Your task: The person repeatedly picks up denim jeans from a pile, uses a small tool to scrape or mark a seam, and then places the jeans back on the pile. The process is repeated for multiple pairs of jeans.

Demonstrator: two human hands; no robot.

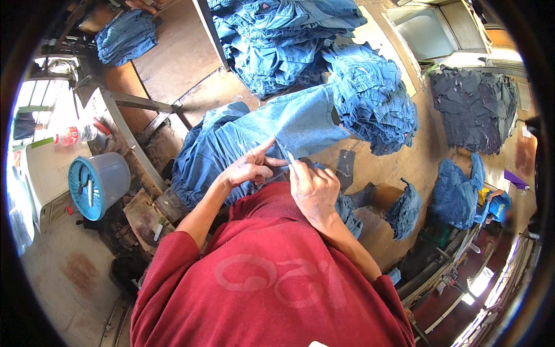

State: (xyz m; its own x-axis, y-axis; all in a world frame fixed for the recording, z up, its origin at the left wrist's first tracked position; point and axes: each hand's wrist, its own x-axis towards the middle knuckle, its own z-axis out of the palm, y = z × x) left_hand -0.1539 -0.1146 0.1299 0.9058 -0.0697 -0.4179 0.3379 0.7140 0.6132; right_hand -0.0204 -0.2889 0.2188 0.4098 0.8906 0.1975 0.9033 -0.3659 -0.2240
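Light-blue denim trousers (231, 130) lie across the table right before me, one leg spread toward the right. My left hand (247, 169) rests on the near edge of that leg, index finger stretched out and the other fingers partly bent. Close beside it, my right hand (315, 188) is closed around a thin pale stick (291, 157), whose upper end meets the denim near my left index fingertip. Whether the stick is a pen, chalk or a small tool is too small to tell.
Tall stacks of folded denim (277, 46) and a second denim pile (373, 95) stand beyond the trousers. Dark garments (477, 107) are stacked at far right, near a loose denim bundle (455, 191). A lidded bucket (113, 176) stands at left beside a wooden frame (130, 139).
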